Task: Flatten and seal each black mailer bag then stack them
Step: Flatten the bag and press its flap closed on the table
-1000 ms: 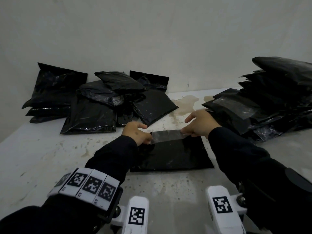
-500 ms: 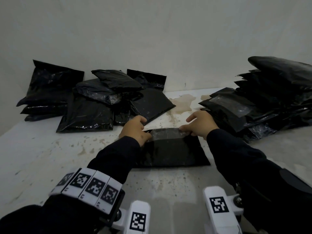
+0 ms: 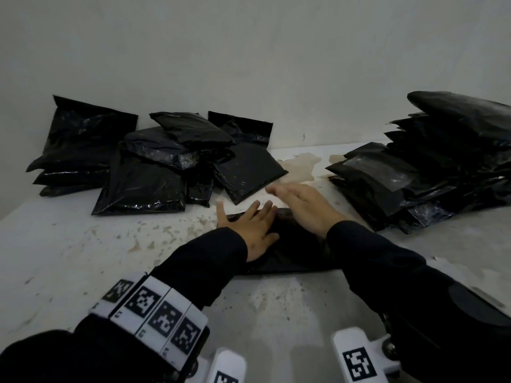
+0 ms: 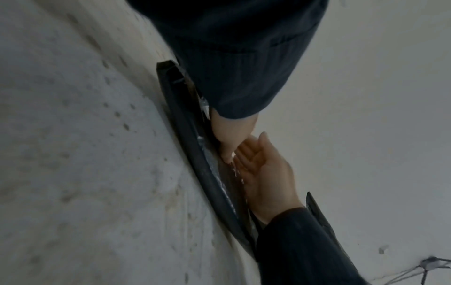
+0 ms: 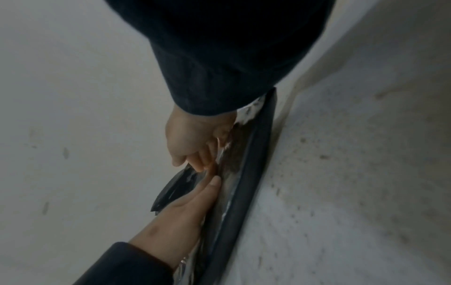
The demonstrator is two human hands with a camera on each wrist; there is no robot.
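Note:
A black mailer bag [image 3: 298,252] lies flat on the white table [image 3: 83,258] in front of me. My left hand [image 3: 249,228] presses down on its left half, fingers straight and spread. My right hand [image 3: 301,203], blurred, lies with straight fingers over the bag's far edge, its fingertips past the edge. In the left wrist view my left hand [image 4: 229,138] and right hand [image 4: 263,173] meet fingertip to fingertip on the bag [image 4: 195,154]. In the right wrist view the right hand [image 5: 192,142] and left hand [image 5: 185,204] press the bag [image 5: 246,173]. The flap is hidden under my hands.
A loose pile of several black mailer bags [image 3: 143,178] leans against the wall at the back left. A taller stack of black mailers [image 3: 442,167] stands at the right. A brown stain [image 3: 298,164] marks the table between them.
Both hands were pinching the shiny flap strip at the bag's far edge. They have let go, opened flat and moved together over the folded flap.

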